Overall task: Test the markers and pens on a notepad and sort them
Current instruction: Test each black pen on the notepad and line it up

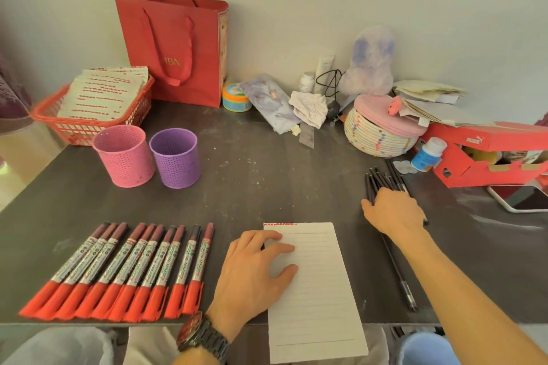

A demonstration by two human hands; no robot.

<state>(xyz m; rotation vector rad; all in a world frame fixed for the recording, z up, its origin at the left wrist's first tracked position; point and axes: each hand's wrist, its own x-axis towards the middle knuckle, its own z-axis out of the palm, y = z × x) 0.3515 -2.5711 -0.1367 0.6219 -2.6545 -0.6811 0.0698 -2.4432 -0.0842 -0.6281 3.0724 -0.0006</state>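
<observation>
Surface: dark grey table [267, 181] against a pale wall.
Notepad [320, 290]: lined, near centre, near end overhanging the table edge; red scribbles along its far edge.
Left hand [252, 270]: rests flat on the notepad's left side, fingers relaxed and spread, gripping nothing (watch [201, 335] on the wrist).
Right hand [394, 210]: palm down on a bundle of black pens [378, 179], right of the notepad; fingertips hidden, grip cannot be told.
Single pen [398, 272]: black, near right, partly under the forearm.
Markers [118, 270]: ten, red-capped, side by side, near left.
Cups: pink cup [124, 157] and purple cup [175, 158], upright, side by side, far left.
Behind: red basket [89, 127] of papers, red bag [175, 47].
</observation>
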